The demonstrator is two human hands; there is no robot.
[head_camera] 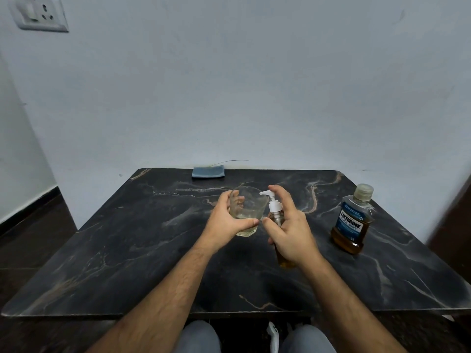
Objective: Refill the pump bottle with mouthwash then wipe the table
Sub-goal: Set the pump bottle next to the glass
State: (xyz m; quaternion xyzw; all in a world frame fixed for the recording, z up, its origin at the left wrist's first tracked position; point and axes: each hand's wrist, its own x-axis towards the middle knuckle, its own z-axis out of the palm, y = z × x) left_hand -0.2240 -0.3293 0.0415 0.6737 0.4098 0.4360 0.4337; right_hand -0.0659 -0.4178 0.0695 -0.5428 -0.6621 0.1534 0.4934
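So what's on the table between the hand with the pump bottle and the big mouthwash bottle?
Nothing. In the head view, only bare dark table shows between the right hand holding the pump bottle and the mouthwash bottle.

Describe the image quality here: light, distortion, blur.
Head view: dim, cool, even light with faint shadows; wide-angle bending bows the table edges; right border smeared; Listerine bottle label readable; glass and pump bottle slightly soft.
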